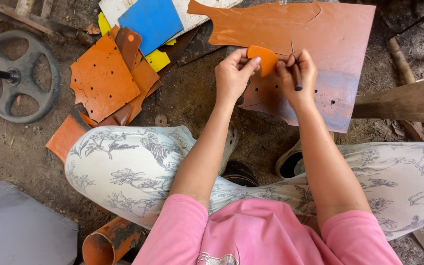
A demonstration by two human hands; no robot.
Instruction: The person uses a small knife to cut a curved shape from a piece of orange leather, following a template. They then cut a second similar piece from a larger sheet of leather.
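Note:
My left hand pinches a small rounded orange plastic piece between thumb and fingers. My right hand touches the same piece at its right edge and grips a thin dark metal tool that points upward. Both hands hover over a large orange plastic sheet lying on the dirt ground; the sheet has a few punched holes and a curved cut-out along its top edge.
A pile of orange scraps with holes, a blue sheet and yellow pieces lies at the left. A dark metal wheel sits far left. An orange pipe lies by my knee. Wooden legs stand at right.

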